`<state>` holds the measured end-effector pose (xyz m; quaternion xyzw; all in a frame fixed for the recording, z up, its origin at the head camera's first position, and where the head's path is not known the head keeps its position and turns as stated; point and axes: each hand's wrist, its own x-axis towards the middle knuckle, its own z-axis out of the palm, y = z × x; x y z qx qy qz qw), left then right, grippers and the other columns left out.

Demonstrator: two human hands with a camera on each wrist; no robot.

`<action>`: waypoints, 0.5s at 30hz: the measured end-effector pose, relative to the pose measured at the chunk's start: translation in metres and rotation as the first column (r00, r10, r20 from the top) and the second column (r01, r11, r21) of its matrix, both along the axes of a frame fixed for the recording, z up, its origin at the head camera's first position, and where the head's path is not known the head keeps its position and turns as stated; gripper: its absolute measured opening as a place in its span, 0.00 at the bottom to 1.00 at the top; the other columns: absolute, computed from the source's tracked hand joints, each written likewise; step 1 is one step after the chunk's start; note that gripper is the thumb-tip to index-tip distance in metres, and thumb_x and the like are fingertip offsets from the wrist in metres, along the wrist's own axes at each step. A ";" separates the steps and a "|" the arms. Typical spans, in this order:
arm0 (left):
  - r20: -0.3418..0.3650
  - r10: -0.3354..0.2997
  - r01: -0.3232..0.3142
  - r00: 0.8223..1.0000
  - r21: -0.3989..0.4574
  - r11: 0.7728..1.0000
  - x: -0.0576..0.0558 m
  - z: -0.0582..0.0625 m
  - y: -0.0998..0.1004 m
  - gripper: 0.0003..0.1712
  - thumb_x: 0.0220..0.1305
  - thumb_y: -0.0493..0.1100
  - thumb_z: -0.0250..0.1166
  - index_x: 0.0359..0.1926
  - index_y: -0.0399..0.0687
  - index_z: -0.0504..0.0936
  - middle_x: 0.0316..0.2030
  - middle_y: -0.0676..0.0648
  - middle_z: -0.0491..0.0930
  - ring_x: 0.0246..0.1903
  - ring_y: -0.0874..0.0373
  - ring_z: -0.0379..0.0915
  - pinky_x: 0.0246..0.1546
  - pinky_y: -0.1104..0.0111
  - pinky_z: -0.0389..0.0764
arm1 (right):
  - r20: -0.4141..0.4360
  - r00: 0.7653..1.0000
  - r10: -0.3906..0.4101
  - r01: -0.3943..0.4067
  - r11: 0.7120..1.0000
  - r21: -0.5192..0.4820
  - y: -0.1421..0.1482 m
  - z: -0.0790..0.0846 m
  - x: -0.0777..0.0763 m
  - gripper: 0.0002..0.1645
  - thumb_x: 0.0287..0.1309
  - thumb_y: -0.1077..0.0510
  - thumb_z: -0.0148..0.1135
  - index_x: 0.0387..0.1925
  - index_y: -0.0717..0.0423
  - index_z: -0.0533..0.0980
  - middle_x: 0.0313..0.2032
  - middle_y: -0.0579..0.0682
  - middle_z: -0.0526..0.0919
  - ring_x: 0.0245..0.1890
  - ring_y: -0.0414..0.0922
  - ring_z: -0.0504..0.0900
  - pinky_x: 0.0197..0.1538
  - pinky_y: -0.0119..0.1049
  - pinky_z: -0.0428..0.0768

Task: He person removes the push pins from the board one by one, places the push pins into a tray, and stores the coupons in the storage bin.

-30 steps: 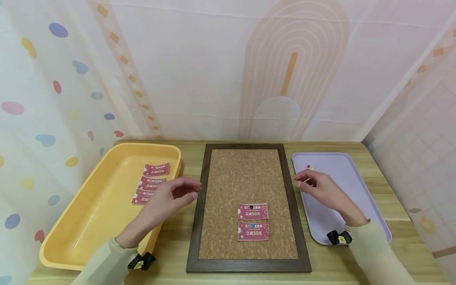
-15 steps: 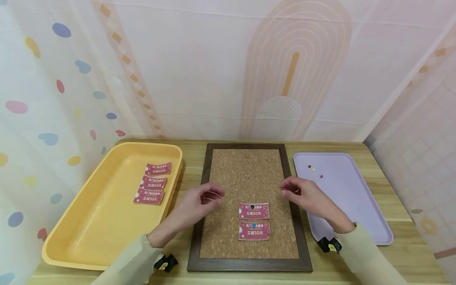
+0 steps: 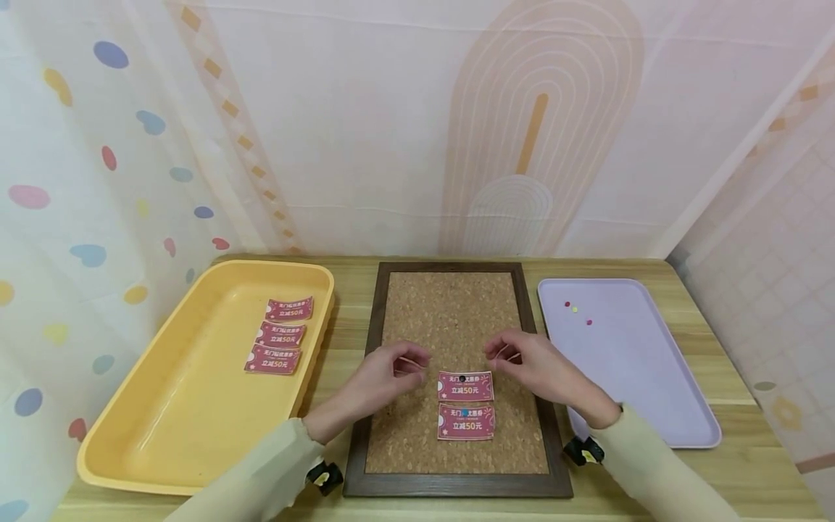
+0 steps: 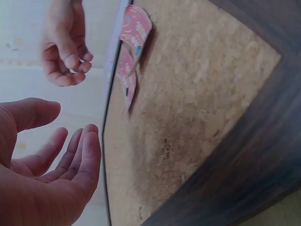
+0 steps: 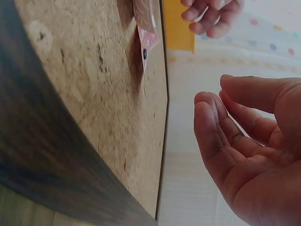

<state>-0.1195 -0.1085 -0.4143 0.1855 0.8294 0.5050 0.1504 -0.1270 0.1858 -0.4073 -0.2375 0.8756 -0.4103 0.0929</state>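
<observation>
A framed cork board (image 3: 450, 315) lies on the wooden table. Two pink coupons are pinned to its lower half, the upper coupon (image 3: 472, 392) by a black pushpin (image 3: 462, 378) and the lower coupon (image 3: 466, 428) by a blue pushpin (image 3: 464, 412). Over the board's left side hovers my left hand (image 3: 386, 373), its loosely curled fingers apart from the thumb and nothing between them. My right hand (image 3: 544, 366) hovers over the right side near the upper coupon, relaxed and holding nothing. The right wrist view shows the black pin standing in the coupon, whose edges curl off the cork.
A deep yellow tray (image 3: 196, 406) on the left holds three more coupons (image 3: 284, 335). To the right, a flat lilac tray (image 3: 642, 362) carries two red pushpins and a yellow pushpin (image 3: 575, 309) at its far left corner. A patterned curtain (image 3: 365, 130) rises behind the table.
Both hands have moved inward over the cork board, the left hand from beside the yellow tray and the right hand from over the lilac tray. The coupons and pins have stayed put.
</observation>
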 end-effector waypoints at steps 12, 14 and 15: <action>0.019 -0.002 0.003 1.000 -0.063 0.998 -0.014 -0.011 0.013 0.17 0.62 0.30 0.65 0.53 0.32 0.81 0.45 0.43 0.85 0.44 0.54 0.82 0.45 0.65 0.83 | 0.033 0.997 0.066 -0.068 0.997 0.041 -0.016 -0.005 -0.004 0.07 0.68 0.66 0.64 0.45 0.58 0.83 0.41 0.47 0.87 0.41 0.41 0.85 0.45 0.34 0.83; 0.027 0.003 -0.001 1.000 -0.079 0.997 -0.016 -0.014 0.015 0.17 0.62 0.30 0.66 0.53 0.32 0.82 0.44 0.43 0.85 0.43 0.54 0.82 0.44 0.64 0.83 | 0.024 0.996 0.088 -0.089 0.995 0.044 -0.019 -0.006 -0.005 0.08 0.67 0.68 0.64 0.45 0.59 0.83 0.41 0.48 0.87 0.41 0.40 0.84 0.45 0.34 0.83; 0.032 0.006 -0.003 0.999 -0.093 0.996 -0.017 -0.015 0.016 0.17 0.63 0.30 0.66 0.53 0.33 0.82 0.44 0.44 0.85 0.43 0.55 0.82 0.45 0.64 0.83 | 0.019 0.995 0.098 -0.099 0.994 0.045 -0.020 -0.007 -0.005 0.08 0.67 0.68 0.64 0.45 0.60 0.83 0.41 0.49 0.87 0.40 0.40 0.84 0.45 0.34 0.83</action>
